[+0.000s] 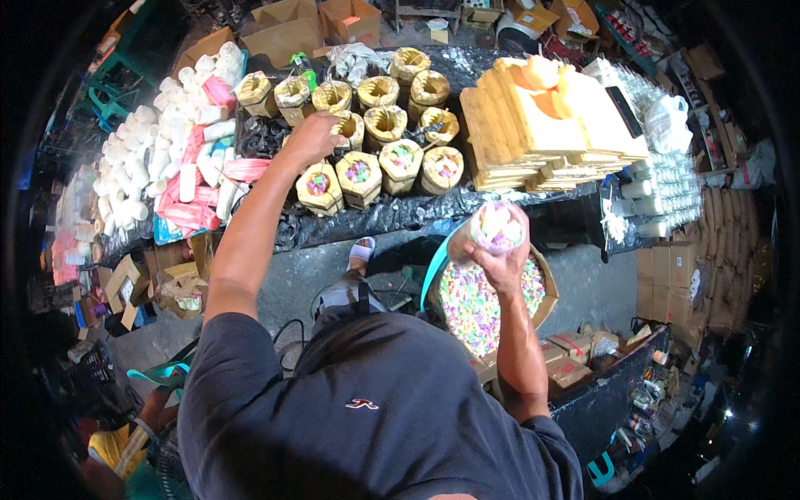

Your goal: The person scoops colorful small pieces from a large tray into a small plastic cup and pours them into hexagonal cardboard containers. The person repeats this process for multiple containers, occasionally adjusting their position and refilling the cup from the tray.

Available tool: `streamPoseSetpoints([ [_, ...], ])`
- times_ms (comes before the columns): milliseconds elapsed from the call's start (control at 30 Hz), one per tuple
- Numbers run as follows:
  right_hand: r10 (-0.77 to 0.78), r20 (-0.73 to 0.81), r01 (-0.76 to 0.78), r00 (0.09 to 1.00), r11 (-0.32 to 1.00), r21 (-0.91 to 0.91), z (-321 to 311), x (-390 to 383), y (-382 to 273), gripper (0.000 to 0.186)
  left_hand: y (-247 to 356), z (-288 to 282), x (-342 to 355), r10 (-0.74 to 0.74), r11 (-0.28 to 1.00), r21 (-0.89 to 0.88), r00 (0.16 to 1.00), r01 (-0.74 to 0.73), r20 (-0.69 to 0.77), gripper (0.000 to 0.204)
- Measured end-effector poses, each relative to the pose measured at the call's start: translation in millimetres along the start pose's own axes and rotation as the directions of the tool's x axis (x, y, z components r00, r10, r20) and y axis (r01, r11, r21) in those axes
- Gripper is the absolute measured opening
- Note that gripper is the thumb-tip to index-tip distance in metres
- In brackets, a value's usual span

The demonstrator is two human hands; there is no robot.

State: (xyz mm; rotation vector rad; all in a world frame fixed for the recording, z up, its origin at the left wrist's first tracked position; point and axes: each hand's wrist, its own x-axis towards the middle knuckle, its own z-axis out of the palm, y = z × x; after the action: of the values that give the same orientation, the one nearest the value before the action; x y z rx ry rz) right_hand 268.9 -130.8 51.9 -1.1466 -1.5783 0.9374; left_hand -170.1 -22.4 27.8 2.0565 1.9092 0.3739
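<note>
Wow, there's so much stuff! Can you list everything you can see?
Tan six-sided containers: about thirteen, tan, middle of the table; the front four show colourful bits
Clear cup: one, see-through, in the right hand
Colourful pieces: too many to count, pink, green, yellow, purple, white, in the tub
Tub: one, brown-walled, below the table's front edge
Slabs: many, yellow, stacked table-right
White tubes: many, white, table-left
Pink bags: several, pink, among the tubes
Table cover: one, black, under everything there
Cardboard boxes: many, brown, around the table
Left hand: one, bare, at a container
Right hand: one, bare, around the cup
</note>
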Motion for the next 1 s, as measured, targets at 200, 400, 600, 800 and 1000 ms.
streamPoseSetpoints([
  [200,0.077,0.171,-0.077,0.982,0.997,-0.004,69.3,109.9,-46.5,0.092,-41.8,11.3,37.7,0.177,0.982,0.035,0.969,-0.186,0.17,0.02],
  [400,0.044,0.346,0.023,0.937,0.982,-0.188,124.3,180.3,-42.4,0.09,-39.7,-2.8,53.0,0.069,0.956,-0.293,0.987,-0.024,0.142,0.011],
  [600,0.041,0.58,0.231,0.813,0.892,-0.388,164.7,223.1,-47.8,0.078,-52.9,1.2,64.2,0.051,0.9,-0.436,0.993,0.002,0.108,0.032],
  [800,0.078,0.723,0.449,0.686,0.737,-0.506,199.9,240.7,-26.6,0.071,-63.6,6.6,72.7,-0.016,0.796,-0.578,0.961,0.18,0.277,0.032],
  [1000,0.116,0.796,0.618,0.594,0.567,-0.544,222.3,246.5,-18.9,0.057,-64.5,3.9,71.8,-0.021,0.717,-0.658,0.951,0.23,0.309,0.037],
])
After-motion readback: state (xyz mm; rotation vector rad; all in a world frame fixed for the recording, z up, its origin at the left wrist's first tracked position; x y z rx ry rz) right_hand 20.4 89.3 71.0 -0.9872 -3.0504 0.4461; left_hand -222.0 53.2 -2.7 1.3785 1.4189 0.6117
